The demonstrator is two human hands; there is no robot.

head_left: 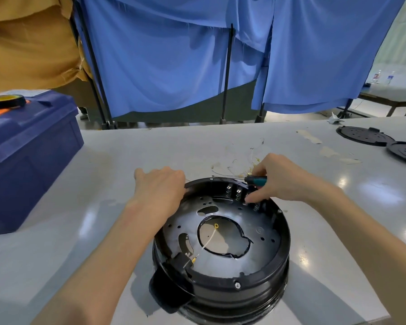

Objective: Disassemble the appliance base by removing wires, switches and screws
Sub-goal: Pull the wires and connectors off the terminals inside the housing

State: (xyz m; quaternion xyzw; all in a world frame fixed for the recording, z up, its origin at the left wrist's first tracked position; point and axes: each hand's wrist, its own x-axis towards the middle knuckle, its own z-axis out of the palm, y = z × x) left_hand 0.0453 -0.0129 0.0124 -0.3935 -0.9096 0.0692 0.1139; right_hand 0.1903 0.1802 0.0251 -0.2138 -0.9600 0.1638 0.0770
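Observation:
A round black appliance base (263,275) lies upside down on the grey table (127,160), its inside open to view. My left hand (162,186) grips the far left rim. My right hand (277,179) holds a screwdriver (256,180) with a teal and black handle, its shaft lying across the far rim, while its fingertips reach to the switch terminals (238,194) on the far inner wall. A thin white wire (209,241) with a yellow ring end crosses the central hole. A screw (237,285) sits in the near rim.
A dark blue bin (26,156) with a tape roll (5,101) on its lid stands at the left. Loose removed wires (239,165) lie behind the base. Two black round plates (366,136) rest at the far right. Blue curtains hang behind the table.

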